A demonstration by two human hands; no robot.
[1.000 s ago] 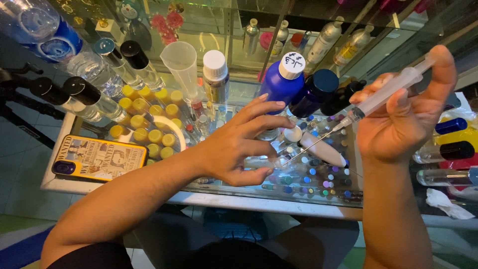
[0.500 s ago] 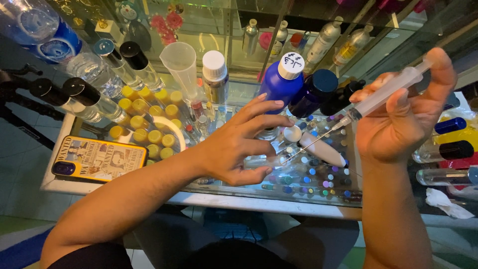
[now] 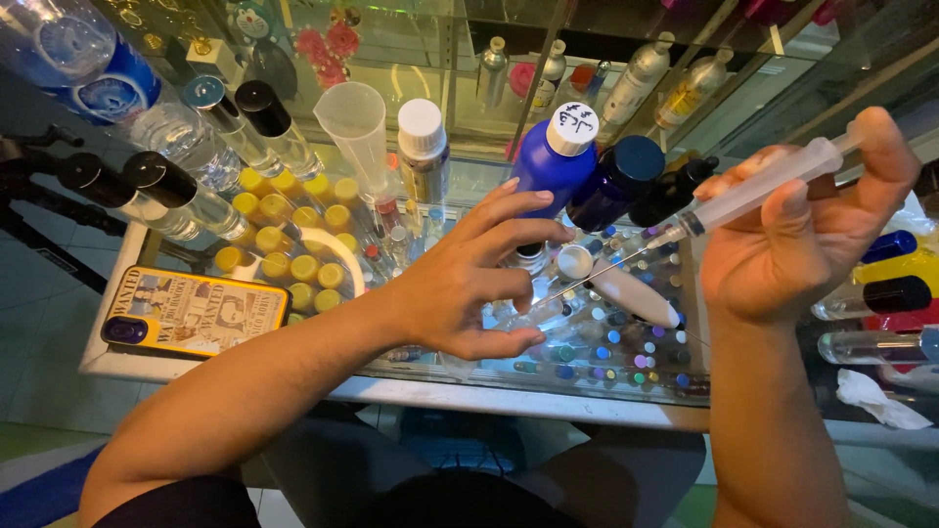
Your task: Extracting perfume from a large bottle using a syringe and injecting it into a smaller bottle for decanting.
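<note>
Landmark: blue bottle with a white cap, upright on the glass table.
Right hand: right of the blue bottle, raised off the table, clenched on a syringe, thumb on the plunger end.
Syringe: tilted, needle slanting down-left to a point just below the blue bottle.
Left hand: below-left of the blue bottle, fingers curled, pinching a small clear vial on the table.
Vial: directly below the blue bottle, at the needle tip; contact cannot be told.
Dark bottle: touching the blue bottle's right side.
Funnel: well left of the blue bottle.
Yellow caps: clustered further left, lower.
Phone: far lower left, near the table edge.
</note>
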